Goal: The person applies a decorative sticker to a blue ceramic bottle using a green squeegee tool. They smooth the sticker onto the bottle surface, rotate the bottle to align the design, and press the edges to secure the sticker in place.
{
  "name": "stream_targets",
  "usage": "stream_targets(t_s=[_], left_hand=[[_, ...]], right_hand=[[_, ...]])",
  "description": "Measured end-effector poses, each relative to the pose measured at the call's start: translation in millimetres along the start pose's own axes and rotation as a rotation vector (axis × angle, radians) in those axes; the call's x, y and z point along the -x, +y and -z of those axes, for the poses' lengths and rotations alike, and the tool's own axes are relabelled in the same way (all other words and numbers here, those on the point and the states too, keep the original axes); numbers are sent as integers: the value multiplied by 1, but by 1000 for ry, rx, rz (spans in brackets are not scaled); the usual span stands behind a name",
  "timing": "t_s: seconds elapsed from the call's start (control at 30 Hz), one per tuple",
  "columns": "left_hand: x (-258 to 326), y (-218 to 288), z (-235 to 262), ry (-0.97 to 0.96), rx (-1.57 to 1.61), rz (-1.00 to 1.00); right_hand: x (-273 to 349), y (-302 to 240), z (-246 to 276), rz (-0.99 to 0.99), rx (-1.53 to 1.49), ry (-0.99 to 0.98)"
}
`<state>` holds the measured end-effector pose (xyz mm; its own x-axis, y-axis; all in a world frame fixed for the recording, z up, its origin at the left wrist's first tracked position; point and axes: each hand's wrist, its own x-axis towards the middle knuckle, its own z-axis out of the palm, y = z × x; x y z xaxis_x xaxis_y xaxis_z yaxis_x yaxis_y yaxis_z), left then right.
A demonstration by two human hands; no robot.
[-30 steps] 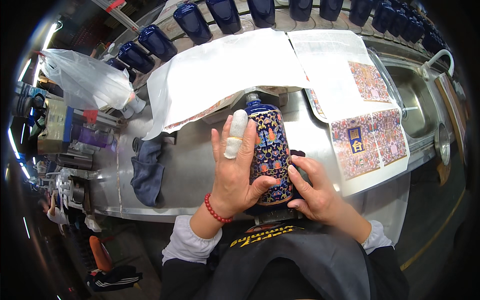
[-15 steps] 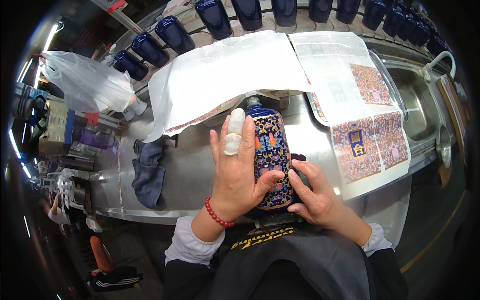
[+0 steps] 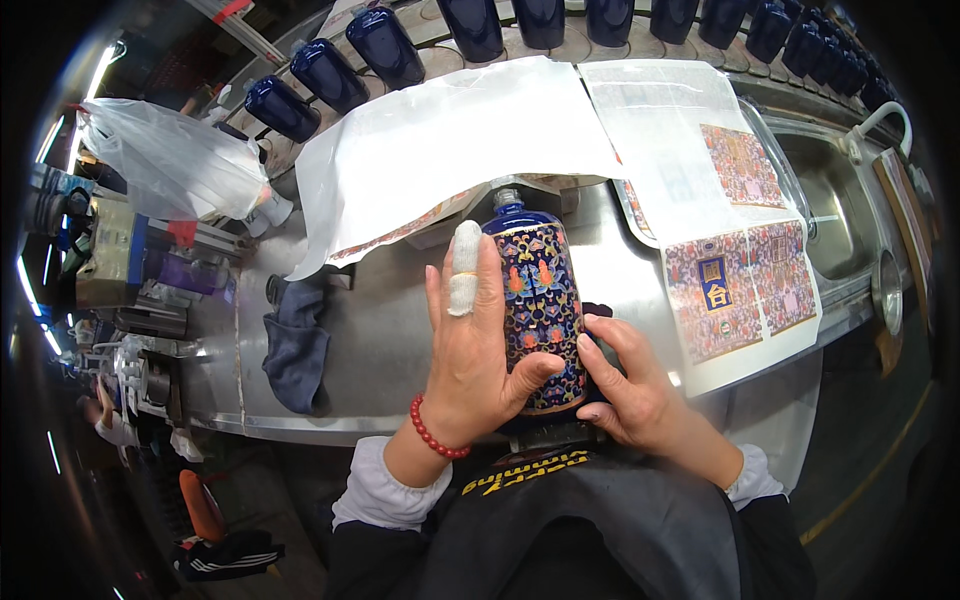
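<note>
A dark blue bottle (image 3: 541, 300) with a colourful floral label lies between my hands, its clear-topped neck pointing away from me. My left hand (image 3: 468, 345) grips its left side, fingers stretched along the edge and thumb across the label. A white finger cover with a yellowish band is on one finger, and a red bead bracelet circles that wrist. At the lower right edge, my right hand (image 3: 630, 385) holds the bottle with thumb and fingers. The undersides of both hands' grip are hidden, as is what supports the bottle.
White backing sheets (image 3: 450, 150) lie beyond the bottle. Printed floral labels (image 3: 705, 305) lie at right, near a metal sink (image 3: 835, 200). A dark blue cloth (image 3: 297, 345) rests at left on the metal table (image 3: 380, 360). Several blue bottles (image 3: 470, 30) line a conveyor at the back.
The row of bottles at the back has shifted to the right. The bottle in my hands has moved slightly left and away, with my left hand beside it. My right hand stays nearly in place.
</note>
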<state>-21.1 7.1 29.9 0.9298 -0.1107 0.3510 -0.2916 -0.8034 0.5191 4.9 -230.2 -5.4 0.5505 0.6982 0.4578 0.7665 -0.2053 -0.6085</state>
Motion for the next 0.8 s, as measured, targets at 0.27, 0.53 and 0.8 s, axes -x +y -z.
stream_targets(t_s=[0.27, 0.53, 0.8], left_hand=[[3, 11, -4, -52, -133, -28], [27, 22, -9, -5, -48, 72], [26, 23, -11, -5, -145, 51]], right_hand=[[-1, -2, 0, 0, 17, 10], [-31, 4, 10, -145, 23, 5], [-46, 6, 3, -108, 84, 16]])
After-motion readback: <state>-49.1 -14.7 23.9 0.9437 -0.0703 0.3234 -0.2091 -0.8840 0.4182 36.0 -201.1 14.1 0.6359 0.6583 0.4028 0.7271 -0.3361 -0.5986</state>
